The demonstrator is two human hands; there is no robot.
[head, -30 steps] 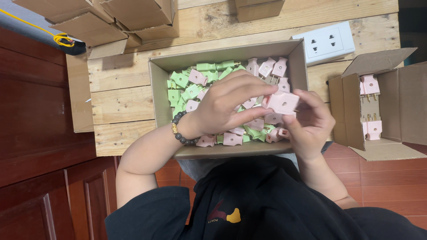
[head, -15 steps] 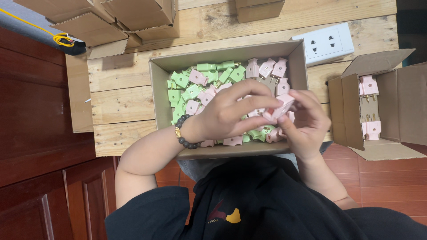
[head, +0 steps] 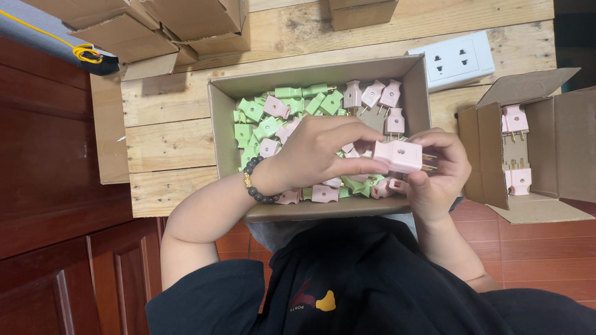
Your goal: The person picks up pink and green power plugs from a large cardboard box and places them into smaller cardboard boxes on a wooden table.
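Both hands pinch one pink plug [head: 399, 155] above the plug-filled carton [head: 320, 74].
Left hand [head: 316, 152] and right hand [head: 437, 170] are closed on it; gripping the body spares the prongs.

Plugs in the cardboard box [head: 223, 124] under both hands; folded boxes [head: 186, 18] cropped above.

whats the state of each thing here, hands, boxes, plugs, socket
left hand: shut on pink plug, held above the box
right hand: shut on pink plug, at its pronged end
big cardboard box: open, holding loose green and pink plugs
small cardboard box: open, pink plugs inside
white wall socket: lying on the wooden table, nothing plugged in
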